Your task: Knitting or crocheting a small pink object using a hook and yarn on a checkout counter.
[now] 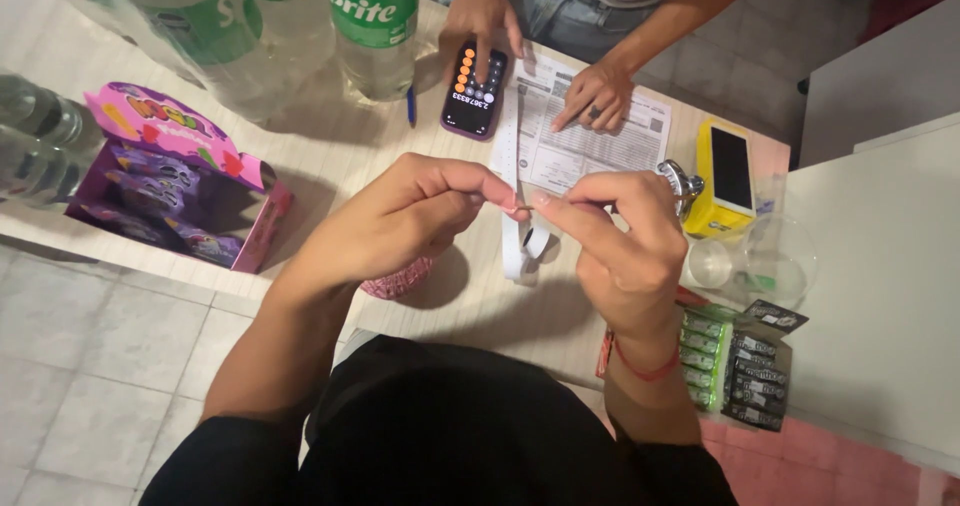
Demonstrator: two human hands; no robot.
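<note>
left hand (400, 221) & right hand (620, 241) meet above the pale wood-grain counter (330, 156), fingers pinched shut on a narrow white paper strip (522, 236) that curls down btwn them. opposite, another person's hand (480, 16) taps a dark phone w/ calculator screen (474, 91); their other hand (595, 96) rests on a printed paper form (580, 146). purple-pink cardboard candy box (180, 181) at left.

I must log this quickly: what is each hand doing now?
Left hand: closed, pinching the white paper strip.
Right hand: closed, pinching the same strip.
</note>
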